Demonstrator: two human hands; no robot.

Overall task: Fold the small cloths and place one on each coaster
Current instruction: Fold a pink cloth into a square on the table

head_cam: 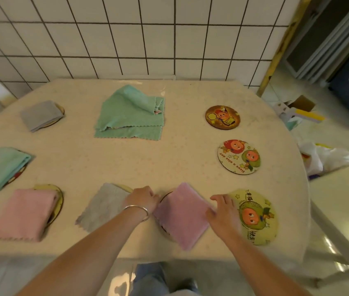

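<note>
A folded mauve cloth (182, 214) lies on a coaster (164, 197) at the table's front. My left hand (142, 199) touches its left edge and my right hand (222, 212) holds its right edge. To the left, folded cloths cover coasters: grey (103, 207), pink (23, 214), teal (0, 165) and grey (40, 115) at the back. Unfolded green cloths (128, 116) lie in a loose pile at the table's middle back. Bare coasters sit on the right: yellow-green (256, 216), white (239, 157), brown (222, 117).
The round cream table (180, 163) stands against a white tiled wall (126, 39). Right of the table, a plastic bag (325, 159) and cardboard boxes (299, 110) lie on the floor.
</note>
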